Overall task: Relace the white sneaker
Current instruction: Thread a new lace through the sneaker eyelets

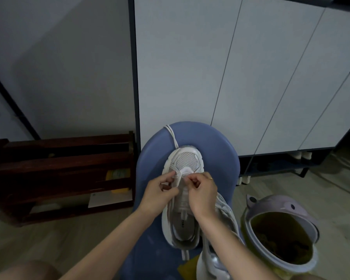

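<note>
The fingers point(171, 175) of the left hand point(162, 190) pinch the white lace point(173, 138) at the lowest eyelets on the left edge of the sneaker's throat, and the right hand point(202, 190) curls its fingers in a pinch just beside them over the tongue, apparently on the lace's other run, though the strand there is too small to make out. The step in hand looks like threading the first eyelets near the toe, and it goes best if both ends are drawn out to equal length before crossing, the lace kept flat and untwisted, and the tongue held centred so each crossing lies even. The white sneaker point(187, 158) sits toe away on a blue stool point(216, 142), its mesh toe panel clean, its upper eyelets bare and its opening gaping toward the person; a loose length of lace trails off past the toe to the far left. A second sneaker point(220, 259) lies at the near right edge of the stool, beside a lilac bin point(279, 203).
</note>
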